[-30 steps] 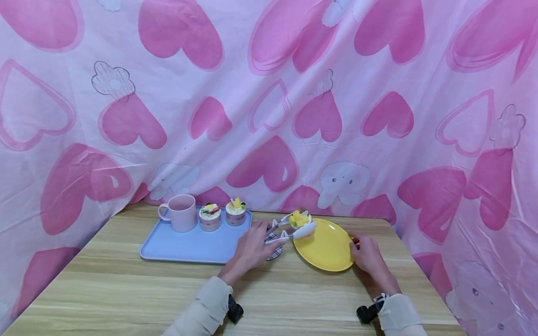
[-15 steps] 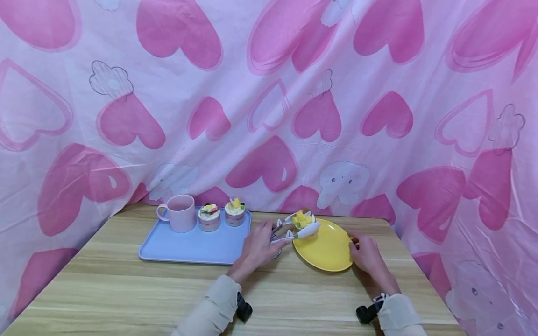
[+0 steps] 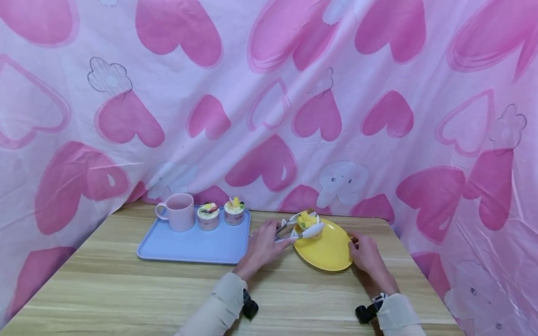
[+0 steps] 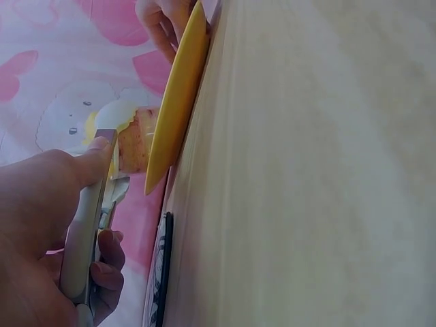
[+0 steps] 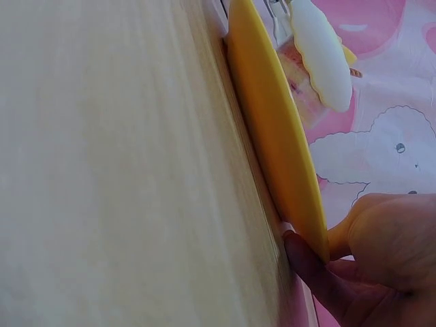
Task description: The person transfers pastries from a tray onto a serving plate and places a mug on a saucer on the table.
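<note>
My left hand (image 3: 262,247) grips a pair of tongs (image 4: 85,225) with white scalloped tips. Between those tips is a dessert cup (image 3: 307,219), topped with yellow fruit pieces. In the left wrist view, the cup's pinkish side (image 4: 133,146) is at the upper face of the yellow plate (image 3: 329,249); whether it touches the plate, I cannot tell. My right hand (image 3: 370,254) pinches the plate's right rim, thumb and fingers on opposite faces in the right wrist view. Part of the cup is hidden by the tongs' white tip (image 5: 323,58).
A blue tray (image 3: 189,249) on the left bears a pink mug (image 3: 180,214) and two more dessert cups, one near the mug (image 3: 208,219) and one farther right (image 3: 234,213). A dark-rimmed patterned disc (image 4: 162,266) lies under my left hand. A heart-print cloth hangs behind the table.
My left hand has moved right with the tongs and dessert cup, bringing the cup farther over the plate. The patterned disc is now covered in the head view. My right hand stays on the rim.
</note>
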### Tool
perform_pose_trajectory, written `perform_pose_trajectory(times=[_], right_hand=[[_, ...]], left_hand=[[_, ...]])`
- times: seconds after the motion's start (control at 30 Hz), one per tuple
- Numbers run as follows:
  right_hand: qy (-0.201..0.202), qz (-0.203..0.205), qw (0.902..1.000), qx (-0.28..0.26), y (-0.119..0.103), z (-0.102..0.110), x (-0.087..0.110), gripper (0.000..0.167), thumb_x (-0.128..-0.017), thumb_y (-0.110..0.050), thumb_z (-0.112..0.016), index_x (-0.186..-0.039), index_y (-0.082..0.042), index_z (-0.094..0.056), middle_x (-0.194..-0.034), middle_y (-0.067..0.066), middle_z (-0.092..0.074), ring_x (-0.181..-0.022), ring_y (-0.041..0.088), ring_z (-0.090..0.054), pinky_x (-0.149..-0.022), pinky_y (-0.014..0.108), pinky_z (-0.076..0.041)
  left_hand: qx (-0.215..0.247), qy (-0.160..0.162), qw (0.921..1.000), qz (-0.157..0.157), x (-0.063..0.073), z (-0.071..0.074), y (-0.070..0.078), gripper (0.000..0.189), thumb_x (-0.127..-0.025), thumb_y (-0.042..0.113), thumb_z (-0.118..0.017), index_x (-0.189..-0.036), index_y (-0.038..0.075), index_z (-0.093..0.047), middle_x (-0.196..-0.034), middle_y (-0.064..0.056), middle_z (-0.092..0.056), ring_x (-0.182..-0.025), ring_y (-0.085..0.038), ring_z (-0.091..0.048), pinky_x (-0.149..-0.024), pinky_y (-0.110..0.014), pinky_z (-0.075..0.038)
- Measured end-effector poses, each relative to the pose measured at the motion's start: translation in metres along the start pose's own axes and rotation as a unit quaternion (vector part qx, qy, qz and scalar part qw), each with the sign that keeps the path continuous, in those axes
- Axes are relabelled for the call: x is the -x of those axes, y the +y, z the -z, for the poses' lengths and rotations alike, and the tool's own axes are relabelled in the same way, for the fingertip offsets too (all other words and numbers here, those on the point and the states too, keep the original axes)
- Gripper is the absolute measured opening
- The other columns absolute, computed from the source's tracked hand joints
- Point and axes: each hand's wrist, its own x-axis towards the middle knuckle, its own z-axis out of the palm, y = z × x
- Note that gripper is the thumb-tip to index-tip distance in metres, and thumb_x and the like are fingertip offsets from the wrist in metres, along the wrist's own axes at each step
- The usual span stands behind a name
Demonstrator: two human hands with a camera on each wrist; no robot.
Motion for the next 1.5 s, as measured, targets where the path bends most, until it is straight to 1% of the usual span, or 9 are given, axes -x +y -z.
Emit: perform_pose_trajectory(times=[0.23,0.43,0.6,0.8,0.9,1.03,1.2,1.33,1.5], right_hand=[[-0.003,-0.005,1.0000,-0.005,0.000,0.000,0.000,0.040,-0.103,-0.002,-0.060,-0.141,0.010,-0.063,-0.111,0.026,-0.074,-0.095,0.031,-0.074,-0.078,0.041,-0.061],[-0.009,-0.015,0.9998,-0.005,-0.001,0.000,-0.001,0.041,-0.104,-0.003,-0.060,-0.143,0.009,-0.062,-0.113,0.026,-0.073,-0.096,0.031,-0.073,-0.079,0.040,-0.061],[-0.013,-0.020,0.9997,-0.004,-0.001,0.001,-0.001,0.041,-0.104,-0.004,-0.059,-0.144,0.009,-0.061,-0.114,0.026,-0.073,-0.095,0.030,-0.072,-0.079,0.040,-0.061],[-0.010,-0.014,0.9999,-0.001,-0.001,0.001,-0.001,0.041,-0.104,-0.004,-0.059,-0.143,0.009,-0.062,-0.112,0.025,-0.074,-0.095,0.030,-0.072,-0.081,0.042,-0.061],[-0.013,-0.016,0.9998,-0.002,-0.001,0.001,0.000,0.041,-0.104,-0.004,-0.059,-0.143,0.009,-0.061,-0.113,0.025,-0.074,-0.095,0.030,-0.072,-0.080,0.042,-0.061],[-0.017,-0.020,0.9997,-0.004,-0.001,0.001,0.000,0.041,-0.105,-0.004,-0.059,-0.144,0.010,-0.060,-0.113,0.025,-0.073,-0.095,0.030,-0.072,-0.079,0.041,-0.061],[-0.014,-0.013,0.9998,0.001,0.000,0.001,-0.001,0.042,-0.104,-0.004,-0.058,-0.144,0.010,-0.060,-0.114,0.026,-0.074,-0.099,0.033,-0.073,-0.083,0.045,-0.062],[-0.012,-0.011,0.9999,0.002,0.000,0.001,-0.002,0.042,-0.104,-0.003,-0.059,-0.143,0.011,-0.060,-0.114,0.027,-0.074,-0.100,0.034,-0.072,-0.084,0.047,-0.062],[-0.017,-0.020,0.9997,0.000,0.001,0.001,-0.003,0.042,-0.105,-0.004,-0.059,-0.144,0.011,-0.060,-0.115,0.027,-0.073,-0.099,0.033,-0.071,-0.082,0.044,-0.062]], left_hand=[[0.016,-0.008,0.9998,-0.002,-0.001,-0.006,0.000,0.062,-0.091,0.059,-0.083,-0.131,0.014,-0.067,-0.119,-0.004,-0.068,-0.096,-0.018,-0.062,-0.082,-0.040,-0.056],[0.015,-0.017,0.9997,-0.003,0.001,-0.006,0.000,0.072,-0.089,0.059,-0.085,-0.142,0.015,-0.065,-0.134,-0.004,-0.069,-0.112,-0.021,-0.067,-0.094,-0.044,-0.059],[0.029,-0.032,0.9991,-0.004,0.003,0.001,-0.002,0.078,-0.084,0.062,-0.088,-0.140,0.013,-0.065,-0.133,-0.006,-0.068,-0.111,-0.023,-0.066,-0.094,-0.046,-0.058],[0.036,-0.046,0.9982,-0.014,0.005,0.014,-0.014,0.079,-0.083,0.060,-0.090,-0.141,0.013,-0.065,-0.135,-0.006,-0.068,-0.111,-0.021,-0.064,-0.095,-0.045,-0.057],[0.044,-0.058,0.9971,-0.024,0.005,0.023,-0.020,0.075,-0.083,0.058,-0.090,-0.138,0.012,-0.067,-0.126,-0.007,-0.070,-0.103,-0.019,-0.061,-0.087,-0.040,-0.055],[0.054,-0.085,0.9941,-0.040,0.001,0.037,-0.029,0.063,-0.085,0.055,-0.090,-0.125,0.010,-0.072,-0.110,-0.011,-0.073,-0.091,-0.018,-0.060,-0.077,-0.037,-0.052],[0.053,-0.099,0.9933,-0.027,0.000,0.050,-0.038,0.057,-0.086,0.055,-0.089,-0.121,0.012,-0.074,-0.110,-0.007,-0.074,-0.092,-0.018,-0.062,-0.081,-0.037,-0.055],[0.049,-0.096,0.9933,-0.041,0.000,0.051,-0.039,0.055,-0.088,0.053,-0.089,-0.122,0.012,-0.075,-0.110,-0.006,-0.075,-0.094,-0.019,-0.063,-0.083,-0.038,-0.055],[0.038,-0.075,0.9946,-0.061,0.002,0.042,-0.035,0.048,-0.090,0.051,-0.088,-0.117,0.013,-0.077,-0.103,-0.006,-0.076,-0.088,-0.017,-0.062,-0.077,-0.034,-0.053]])
